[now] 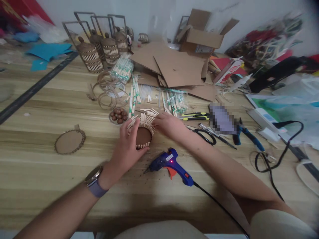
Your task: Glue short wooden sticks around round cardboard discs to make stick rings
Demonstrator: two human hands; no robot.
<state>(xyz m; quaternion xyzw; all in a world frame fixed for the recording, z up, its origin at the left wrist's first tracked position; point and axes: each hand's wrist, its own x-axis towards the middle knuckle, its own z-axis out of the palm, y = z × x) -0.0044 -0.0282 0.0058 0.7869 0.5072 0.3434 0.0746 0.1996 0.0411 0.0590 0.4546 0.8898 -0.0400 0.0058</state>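
A round brown cardboard base lies on the table, with short pale sticks standing along its rim. My left hand grips it from the left, thumb along the near rim and fingers at the far left side. Behind the base is a loose pile of short cut wooden sticks. My right hand is at the base's right rim beside that pile, its fingers bent together; whatever is between the fingertips is hidden. Just in front of the base lies a blue glue gun, its red light on and its nozzle pointing left.
A cardboard disc with a twisted edge lies left. Behind are a bowl of brown balls, chopstick packs, lantern-like pieces and cardboard sheets. Scissors, cutters and pliers lie right.
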